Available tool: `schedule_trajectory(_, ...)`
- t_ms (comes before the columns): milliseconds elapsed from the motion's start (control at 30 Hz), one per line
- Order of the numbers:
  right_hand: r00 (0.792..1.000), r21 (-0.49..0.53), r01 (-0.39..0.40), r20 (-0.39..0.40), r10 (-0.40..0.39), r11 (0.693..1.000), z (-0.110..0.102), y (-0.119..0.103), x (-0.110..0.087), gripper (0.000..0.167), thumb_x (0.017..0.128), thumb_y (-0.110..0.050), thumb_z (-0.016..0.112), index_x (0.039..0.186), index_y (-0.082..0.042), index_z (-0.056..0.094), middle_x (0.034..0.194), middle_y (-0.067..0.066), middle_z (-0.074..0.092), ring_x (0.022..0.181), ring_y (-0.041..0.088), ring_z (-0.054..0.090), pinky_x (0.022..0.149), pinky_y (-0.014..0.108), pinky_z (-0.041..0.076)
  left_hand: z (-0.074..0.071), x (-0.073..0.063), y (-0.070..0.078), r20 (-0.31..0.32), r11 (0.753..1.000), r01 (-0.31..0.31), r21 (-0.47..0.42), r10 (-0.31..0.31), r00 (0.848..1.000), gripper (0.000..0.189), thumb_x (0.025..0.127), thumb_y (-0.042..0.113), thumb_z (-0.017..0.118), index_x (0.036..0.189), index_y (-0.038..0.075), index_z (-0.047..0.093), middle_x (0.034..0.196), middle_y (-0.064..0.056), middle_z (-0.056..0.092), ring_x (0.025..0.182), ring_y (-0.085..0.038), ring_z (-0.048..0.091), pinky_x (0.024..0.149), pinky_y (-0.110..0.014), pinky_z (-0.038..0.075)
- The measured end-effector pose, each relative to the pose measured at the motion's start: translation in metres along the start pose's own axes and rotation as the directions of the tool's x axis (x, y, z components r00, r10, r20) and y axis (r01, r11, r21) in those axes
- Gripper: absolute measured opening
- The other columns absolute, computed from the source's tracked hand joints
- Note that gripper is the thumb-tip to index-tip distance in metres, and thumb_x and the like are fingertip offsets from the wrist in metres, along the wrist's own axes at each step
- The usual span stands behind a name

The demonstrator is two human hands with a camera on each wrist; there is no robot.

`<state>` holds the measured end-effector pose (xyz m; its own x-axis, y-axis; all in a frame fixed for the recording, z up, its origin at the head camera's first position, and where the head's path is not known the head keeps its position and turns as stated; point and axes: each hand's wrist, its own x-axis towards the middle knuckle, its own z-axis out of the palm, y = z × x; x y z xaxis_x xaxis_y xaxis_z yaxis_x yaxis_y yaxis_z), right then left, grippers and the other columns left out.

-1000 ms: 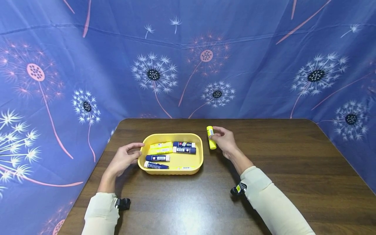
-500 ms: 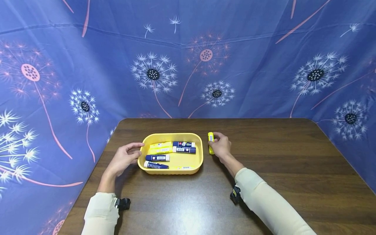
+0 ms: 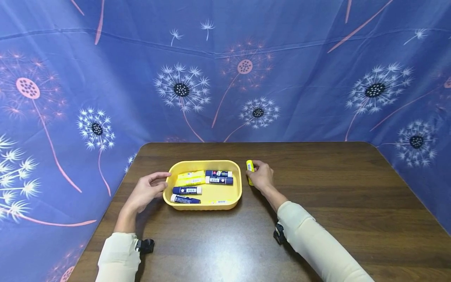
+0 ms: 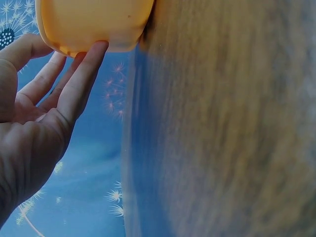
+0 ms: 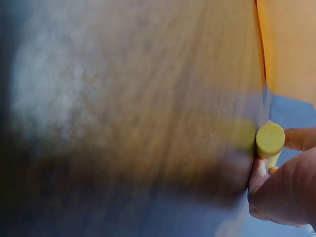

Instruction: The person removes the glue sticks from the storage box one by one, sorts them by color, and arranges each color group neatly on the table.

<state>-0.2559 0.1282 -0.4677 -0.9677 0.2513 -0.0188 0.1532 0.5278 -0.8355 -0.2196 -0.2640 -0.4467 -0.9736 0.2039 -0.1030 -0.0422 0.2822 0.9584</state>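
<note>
My right hand point(image 3: 262, 175) pinches a yellow glue stick point(image 3: 249, 167) between thumb and fingers, just right of the yellow bin. The right wrist view shows the stick's round end point(image 5: 270, 139) right at the table surface. My left hand point(image 3: 146, 190) is at the bin's left end, its fairly straight fingers point(image 4: 85, 74) touching the outer wall of the bin point(image 4: 94, 24). Inside the bin point(image 3: 202, 206) lie several glue sticks: yellow ones point(image 3: 190, 181) at the back left, dark blue ones point(image 3: 219, 180) at the back right, and more blue ones point(image 3: 186, 190) at the front left.
Another yellow stick point(image 3: 221, 202) lies along the bin's front wall. All this stands on a dark wooden table point(image 3: 331, 188), with a blue dandelion-print cloth point(image 3: 299, 70) hanging behind it and at both sides.
My right hand has brought the yellow glue stick down and toward me, slightly nearer the bin's right side. The left hand stays at the bin, and the head view has turned slightly.
</note>
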Motion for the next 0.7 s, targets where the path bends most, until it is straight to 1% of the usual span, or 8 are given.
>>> schedule_trajectory(167, 1.0, 0.018, 0.002, -0.003, -0.002, 1.0, 0.0007, 0.0004, -0.0006, 0.052, 0.089, -0.008, 0.075, 0.139, -0.003, 0.063, 0.101, 0.015, 0.069, 0.102, 0.028, 0.059, 0.09, 0.04, 0.055, -0.0003, -0.0013, -0.0001, 0.001, 1.0, -0.007, 0.0, 0.007, 1.0, 0.047, 0.101, 0.005, 0.058, 0.146, -0.006, 0.05, 0.144, -0.035, 0.054, 0.116, -0.017, 0.067, 0.086, -0.031, 0.062)
schedule_trajectory(333, 1.0, 0.01, 0.013, -0.007, -0.013, 1.0, 0.0004, 0.0002, -0.0018, 0.052, 0.087, -0.009, 0.077, 0.137, -0.003, 0.065, 0.099, 0.014, 0.069, 0.099, 0.026, 0.06, 0.09, 0.04, 0.053, -0.0007, -0.0024, 0.0, -0.002, 1.0, -0.001, 0.001, 0.001, 1.0, 0.047, 0.101, 0.005, 0.058, 0.146, -0.006, 0.049, 0.144, -0.035, 0.054, 0.117, -0.019, 0.067, 0.087, -0.033, 0.062)
schedule_trajectory(467, 1.0, 0.004, 0.016, -0.015, -0.016, 1.0, 0.0, 0.0004, -0.0035, 0.052, 0.086, -0.01, 0.078, 0.136, -0.003, 0.066, 0.097, 0.014, 0.069, 0.096, 0.025, 0.061, 0.086, 0.039, 0.054, -0.0001, -0.0031, 0.0006, 0.001, 1.0, 0.001, -0.003, -0.001, 1.0, 0.048, 0.101, 0.005, 0.058, 0.147, -0.007, 0.049, 0.144, -0.035, 0.054, 0.116, -0.018, 0.067, 0.088, -0.033, 0.062)
schedule_trajectory(600, 1.0, 0.012, 0.014, -0.025, -0.014, 1.0, -0.001, 0.0004, -0.0041, 0.051, 0.085, -0.011, 0.079, 0.134, -0.005, 0.067, 0.094, 0.012, 0.068, 0.096, 0.026, 0.059, 0.084, 0.035, 0.051, 0.0004, -0.0039, 0.0016, -0.003, 1.0, 0.006, -0.004, -0.006, 1.0, 0.047, 0.101, 0.004, 0.058, 0.146, -0.006, 0.05, 0.144, -0.035, 0.054, 0.115, -0.017, 0.067, 0.086, -0.032, 0.062)
schedule_trajectory(700, 1.0, 0.039, -0.003, -0.023, 0.004, 0.999, -0.0034, -0.0004, -0.0039, 0.051, 0.085, -0.013, 0.079, 0.134, -0.005, 0.067, 0.096, 0.013, 0.068, 0.099, 0.029, 0.058, 0.086, 0.037, 0.051, 0.0006, -0.0041, 0.0024, -0.003, 1.0, 0.004, -0.008, -0.004, 1.0, 0.048, 0.1, 0.005, 0.058, 0.146, -0.007, 0.05, 0.144, -0.035, 0.054, 0.114, -0.017, 0.067, 0.086, -0.031, 0.062)
